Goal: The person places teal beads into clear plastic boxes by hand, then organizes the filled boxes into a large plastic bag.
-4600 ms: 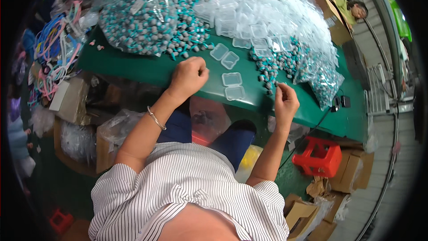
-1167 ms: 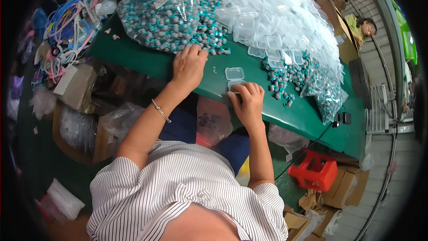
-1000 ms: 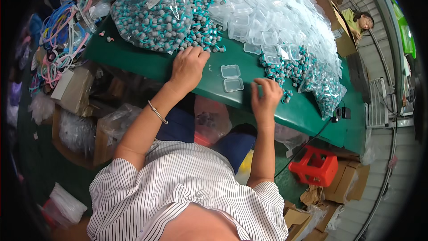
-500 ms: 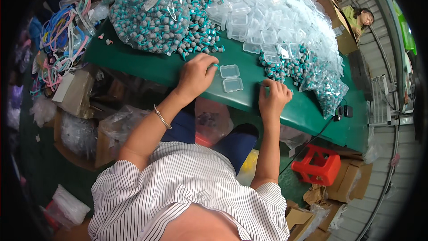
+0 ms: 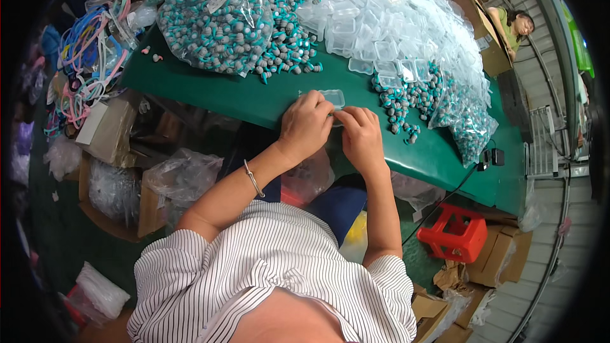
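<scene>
My left hand [image 5: 307, 126] and my right hand [image 5: 361, 134] meet at the near edge of the green table, fingertips almost touching. Both are closed in a pinch over a small clear plastic box [image 5: 333, 98] whose lid lies open. The near half of the box is covered by my fingers. Small grey-and-teal earplugs are pinched at the fingertips, mostly hidden there. Beyond my left hand spreads a heap of earplugs [image 5: 289, 47], partly inside a clear bag [image 5: 213, 25]. Another pile of earplugs [image 5: 397, 105] lies beyond my right hand.
A large mound of clear boxes [image 5: 381, 9] covers the back of the green table [image 5: 203, 92]. A second bag of earplugs [image 5: 470, 130] sits at the right, near a black adapter [image 5: 490, 157]. A red stool [image 5: 454, 234] and cartons stand below. Another person [image 5: 511, 25] is at far right.
Both hands have come together over the open box, the left moving right and the right moving left from the earplug pile. The box is now partly covered.
</scene>
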The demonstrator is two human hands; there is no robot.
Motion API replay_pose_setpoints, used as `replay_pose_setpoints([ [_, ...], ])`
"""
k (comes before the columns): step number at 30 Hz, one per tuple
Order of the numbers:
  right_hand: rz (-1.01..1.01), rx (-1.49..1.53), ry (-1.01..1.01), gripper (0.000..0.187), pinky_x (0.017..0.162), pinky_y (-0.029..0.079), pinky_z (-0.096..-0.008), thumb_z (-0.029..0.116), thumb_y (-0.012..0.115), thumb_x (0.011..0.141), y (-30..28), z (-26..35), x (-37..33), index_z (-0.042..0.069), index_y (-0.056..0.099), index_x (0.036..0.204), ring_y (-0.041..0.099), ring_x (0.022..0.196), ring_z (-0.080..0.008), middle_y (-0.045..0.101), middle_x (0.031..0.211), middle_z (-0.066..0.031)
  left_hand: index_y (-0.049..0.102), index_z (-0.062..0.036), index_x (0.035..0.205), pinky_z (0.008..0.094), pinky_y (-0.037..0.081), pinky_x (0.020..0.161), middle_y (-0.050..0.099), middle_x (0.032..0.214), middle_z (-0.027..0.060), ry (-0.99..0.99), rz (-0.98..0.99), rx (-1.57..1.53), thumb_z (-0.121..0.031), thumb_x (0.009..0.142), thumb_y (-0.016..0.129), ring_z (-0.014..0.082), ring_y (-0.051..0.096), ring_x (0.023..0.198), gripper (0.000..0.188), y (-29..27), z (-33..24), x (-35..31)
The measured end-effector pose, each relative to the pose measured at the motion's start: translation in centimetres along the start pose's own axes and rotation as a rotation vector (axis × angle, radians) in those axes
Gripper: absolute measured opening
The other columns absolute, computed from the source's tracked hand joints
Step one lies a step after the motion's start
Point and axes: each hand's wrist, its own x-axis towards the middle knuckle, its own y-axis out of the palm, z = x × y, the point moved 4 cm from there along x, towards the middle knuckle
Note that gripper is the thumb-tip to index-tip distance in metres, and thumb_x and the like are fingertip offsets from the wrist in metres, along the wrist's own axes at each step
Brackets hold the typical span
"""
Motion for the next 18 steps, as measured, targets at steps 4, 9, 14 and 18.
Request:
replay_pose_setpoints([
  [4, -0.094, 0.233, 0.122, 0.035, 0.082, 0.045, -0.0426, -0.006, 0.060, 0.073, -0.2, -1.8, -0.4, 0.005, 0.063, 0.107, 0.058, 0.092, -0.0311, 0.063, 0.099, -0.0107, 0.063, -0.0037, 0.103, 0.0412, 0.049, 0.079, 0.056, 0.100, 0.0120, -0.026, 0.036, 0.005, -0.016, 0.072, 0.077, 0.0308, 0.058, 0.095, 0.036, -0.9, -0.8, 0.1],
  [9, -0.086, 0.149, 0.215, 0.032, 0.079, 0.045, -0.0420, 0.001, 0.062, 0.083, 1.6, -3.5, 1.5, 0.007, 0.063, 0.114, 0.057, 0.095, -0.0334, 0.062, 0.106, -0.0114, 0.062, -0.0040, 0.107, 0.0411, 0.048, 0.083, 0.055, 0.103, 0.0121, -0.015, 0.206, 0.101, -0.020, 0.072, 0.079, 0.0309, 0.056, 0.100, 0.042, -1.0, 0.1, -0.1],
  [14, -0.042, 0.050, 0.195, 0.027, 0.077, 0.045, -0.0406, 0.007, 0.068, 0.080, 1.9, -4.7, 1.7, 0.006, 0.065, 0.107, 0.059, 0.093, -0.0319, 0.062, 0.102, -0.0121, 0.063, -0.0038, 0.106, 0.0412, 0.047, 0.084, 0.056, 0.103, 0.0125, 0.071, 0.231, 0.028, -0.021, 0.072, 0.079, 0.0317, 0.056, 0.100, 0.042, -0.6, 0.0, 0.2],
  [18, -0.155, 0.466, 0.299, 0.026, 0.070, 0.049, -0.0383, 0.004, 0.073, 0.073, 2.6, -5.6, 1.0, 0.003, 0.063, 0.098, 0.060, 0.077, -0.0307, 0.062, 0.088, -0.0141, 0.062, -0.0028, 0.107, 0.0422, 0.048, 0.084, 0.058, 0.102, 0.0138, 0.107, 0.256, 0.000, -0.018, 0.071, 0.079, 0.0337, 0.058, 0.098, 0.042, -0.8, 0.5, 0.6],
])
